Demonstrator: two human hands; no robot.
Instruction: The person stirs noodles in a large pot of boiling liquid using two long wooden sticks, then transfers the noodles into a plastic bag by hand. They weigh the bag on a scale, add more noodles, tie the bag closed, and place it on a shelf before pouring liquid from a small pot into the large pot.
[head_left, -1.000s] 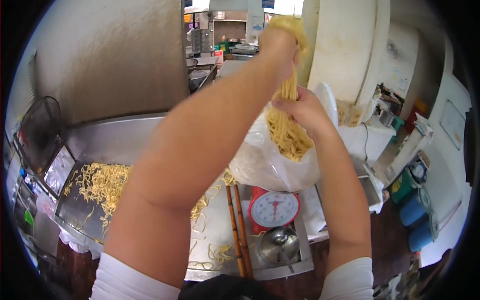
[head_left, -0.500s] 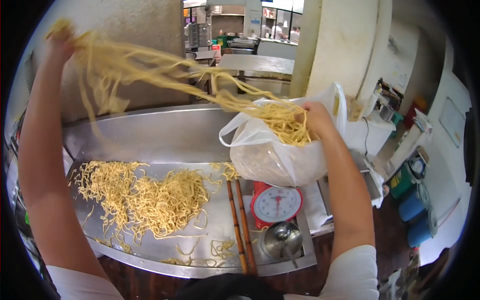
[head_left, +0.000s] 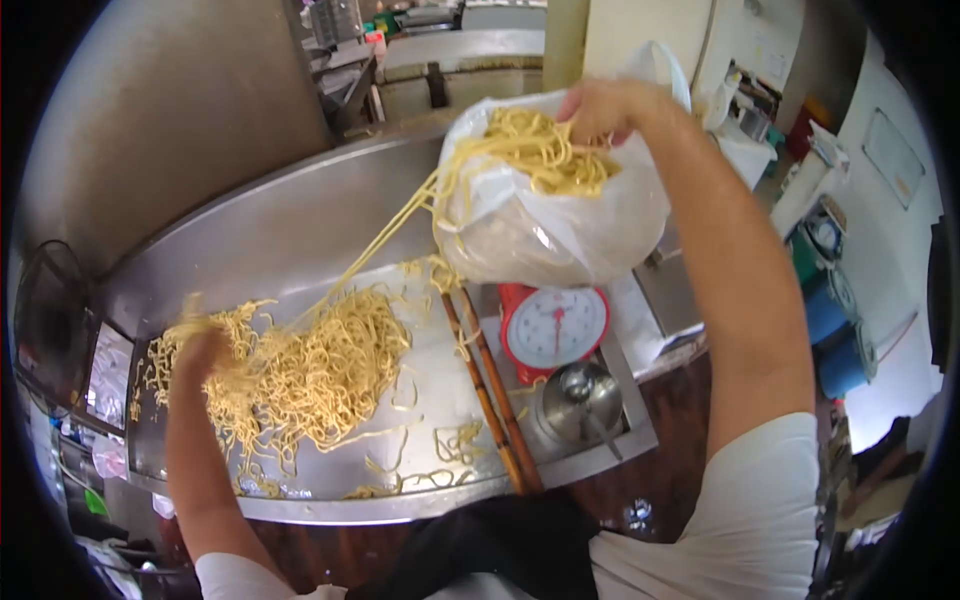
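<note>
My left hand [head_left: 205, 352], smeared by motion, is low over the left part of a heap of yellow noodles [head_left: 335, 370] in the metal tray. Noodles show around its closed fingers. A few long strands stretch from there up to a white plastic bag [head_left: 560, 245] on a red dial scale [head_left: 556, 326]. At the bag's mouth, my right hand [head_left: 612, 108] curls its fingers into more noodles [head_left: 535, 150]; the fingertips are partly hidden.
Two long bamboo poles [head_left: 490, 390] lie across the metal tray [head_left: 290, 220]. A steel bowl with a ladle [head_left: 580, 400] sits in the tray's right corner. Loose noodles lie along the front edge. A round fan [head_left: 55, 325] stands at far left.
My left hand has come down from high at the upper left onto the heap, bringing the stretched noodles along. My right hand stays at the bag. The view has tilted downward.
</note>
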